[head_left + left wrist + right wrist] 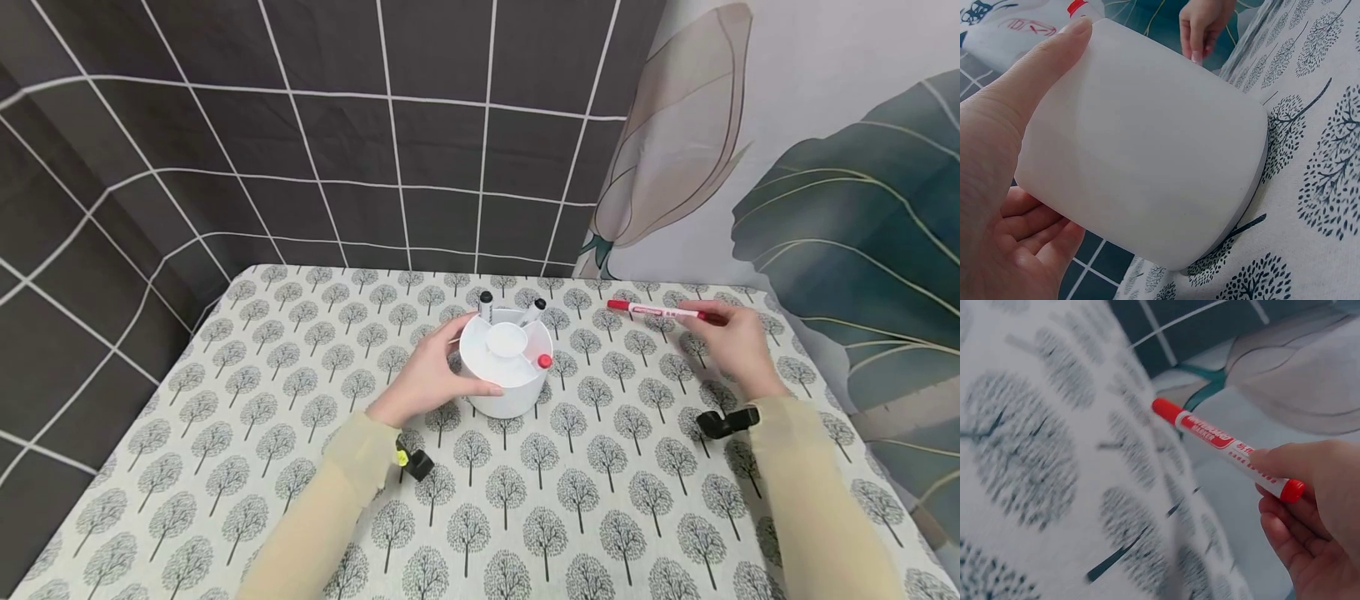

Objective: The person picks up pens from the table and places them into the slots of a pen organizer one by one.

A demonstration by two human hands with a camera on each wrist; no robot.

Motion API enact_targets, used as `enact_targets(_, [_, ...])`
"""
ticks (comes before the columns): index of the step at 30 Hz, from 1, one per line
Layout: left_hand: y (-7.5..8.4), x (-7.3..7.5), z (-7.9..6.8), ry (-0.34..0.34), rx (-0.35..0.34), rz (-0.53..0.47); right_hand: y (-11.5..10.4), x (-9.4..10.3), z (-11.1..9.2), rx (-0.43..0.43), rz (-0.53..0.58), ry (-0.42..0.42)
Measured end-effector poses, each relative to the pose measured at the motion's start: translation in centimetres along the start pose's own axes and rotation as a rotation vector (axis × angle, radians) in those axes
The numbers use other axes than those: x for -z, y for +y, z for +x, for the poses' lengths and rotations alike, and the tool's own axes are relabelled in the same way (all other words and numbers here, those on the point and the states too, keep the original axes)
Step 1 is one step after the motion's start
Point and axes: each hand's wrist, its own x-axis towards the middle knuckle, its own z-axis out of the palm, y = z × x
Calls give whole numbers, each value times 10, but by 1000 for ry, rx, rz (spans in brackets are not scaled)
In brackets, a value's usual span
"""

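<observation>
My left hand (429,372) grips a round white pen holder (504,403) on its left side, thumb across the front. In the left wrist view the holder's smooth wall (1147,144) fills the middle, and its base meets the cloth. Two markers with black ends, one at the back (486,305) and one at the back right (535,310), stand in its compartments. A red-ended marker (544,361) leans at its right front. Over to the right, my right hand (731,346) pinches a red and white marker (1210,434) near one end, its red cap pointing left.
A cloth printed with grey trees (465,525) covers the table. Behind it hangs a dark cloth with a white grid (435,142), and a leaf-and-flower curtain (862,208) hangs at the right. A small black camera (727,422) is worn on my right wrist.
</observation>
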Motion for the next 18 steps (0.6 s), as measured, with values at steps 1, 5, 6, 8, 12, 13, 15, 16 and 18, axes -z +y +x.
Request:
enact_targets(1, [0,0,0,0,-1,1,-3,2,0,16,-6,16])
enact_targets(5, [-1,-1,1,0,-4,3,-20,8,-3,60,-1,62])
enact_targets(6, [-1,-1,1,-1,-1,5,-24,9,-4,71,9,75])
enact_targets(8, [-1,-1,1,0,2,8,-34,12,-7,88,28,99])
enact_targets(12, [-1,-1,1,6,14,28,-52,15,-11,126,94,142])
enact_targets(13, [-1,-1,1,8,15,32,-56,16,-12,132,114,148])
enact_targets(15, [0,0,1,10,13,36,-63,16,-13,140,159,156])
enact_targets(16, [0,0,1,11,11,35,-66,16,-14,141,181,156])
enact_targets(18, [0,0,0,12,8,32,-73,16,-17,154,214,159])
